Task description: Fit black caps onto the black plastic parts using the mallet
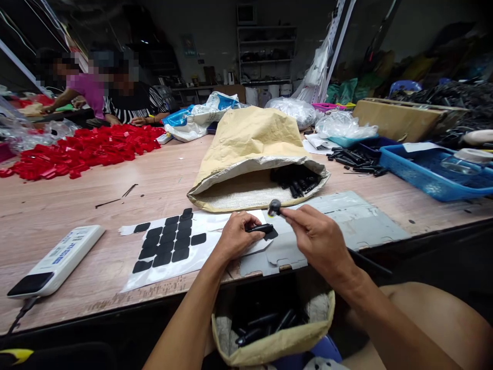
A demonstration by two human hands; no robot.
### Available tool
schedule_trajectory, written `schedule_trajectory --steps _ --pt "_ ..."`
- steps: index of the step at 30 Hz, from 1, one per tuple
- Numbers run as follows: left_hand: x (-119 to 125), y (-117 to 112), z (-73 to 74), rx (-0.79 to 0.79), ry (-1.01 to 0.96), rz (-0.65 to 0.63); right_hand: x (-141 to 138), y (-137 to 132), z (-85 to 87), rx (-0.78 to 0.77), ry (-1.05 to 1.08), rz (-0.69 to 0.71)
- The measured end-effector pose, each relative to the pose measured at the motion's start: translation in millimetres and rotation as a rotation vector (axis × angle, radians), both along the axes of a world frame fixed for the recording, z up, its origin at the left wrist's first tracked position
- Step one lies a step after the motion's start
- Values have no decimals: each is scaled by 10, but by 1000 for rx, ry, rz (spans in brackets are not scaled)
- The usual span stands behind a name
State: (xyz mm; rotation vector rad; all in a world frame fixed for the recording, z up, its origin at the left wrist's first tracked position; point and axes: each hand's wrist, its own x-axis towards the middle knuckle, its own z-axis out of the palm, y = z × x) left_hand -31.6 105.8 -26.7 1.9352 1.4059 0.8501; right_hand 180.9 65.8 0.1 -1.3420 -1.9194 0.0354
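Observation:
My left hand [234,236], closed, grips a short black tube-shaped part [259,228] near the table's front edge. Just beyond that part's end lies a black rounded-square piece [271,235] on the grey board [327,226]. Raised slightly to the right, my right hand [321,241] pinches a small dark part with a round, shiny head [274,207]; its exact kind is too small to tell. To the left of my hands is a white sheet [204,254] bearing several black rounded squares [167,236], seemingly stickers.
An open paper sack [250,133] with black parts stands behind my hands. Another sack [283,347] of black parts sits below the table edge. A white power strip [57,262] lies left, red pieces [88,146] far left, a blue tray [431,174] right. Two people sit at back left.

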Motion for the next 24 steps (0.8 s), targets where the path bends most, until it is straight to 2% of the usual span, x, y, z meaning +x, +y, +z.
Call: schedule_trajectory --steps 2,5,8,11,15,17,19,21,23,24 --pt "-1 -3 14 -11 13 -1 146 53 20 34 39 -37" --pt "-5 -15 42 -23 23 0 458 157 -28 17 -20 -114" --pt "-5 -33 68 -25 25 -5 805 274 -180 -17 -134 -140" --pt "-7 -32 65 -21 35 -10 1073 384 -352 15 -252 -80" --pt "-14 15 43 -20 58 -29 1210 472 -480 26 -275 -40" --pt "-2 -11 93 -18 89 -44 1212 482 -493 7 -263 -47" --pt "31 -141 215 6 117 -54 1200 476 -490 -5 -250 -56" --pt "81 -388 372 2 92 -89 1190 462 -485 -8 -237 -62" --pt "135 -706 476 -111 15 -199 1188 453 -487 0 -235 -66" --pt "159 -863 478 -199 -4 -282 1188 452 -491 5 -237 -69"
